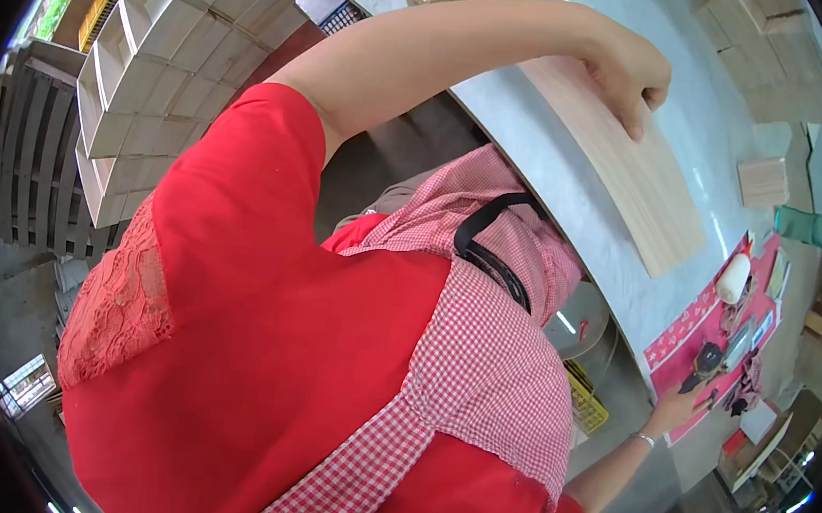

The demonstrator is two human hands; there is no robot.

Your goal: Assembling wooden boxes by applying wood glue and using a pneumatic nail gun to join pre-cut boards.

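My left hand [632, 76] rests on a long pale wooden board [624, 168]. Its fingers are curled in, one fingertip pressing on the wood, and nothing shows in the grip. The board lies flat along the near edge of a light-topped table [707, 116]. At the lower right, my right hand [676, 409] is closed around the dark handle of a black round-headed tool [708, 358], whose exact kind is too small to tell. That tool is over a pink patterned cloth [682, 344] at the table's end.
Stacked wooden compartment boxes [163, 69] rise on the left. More wooden pieces [776, 54] are piled at the far right, near a small wooden block [763, 182]. A green-tinted jar [806, 229] and a white bottle [734, 278] stand by the cloth. A yellow crate [586, 399] sits below the table.
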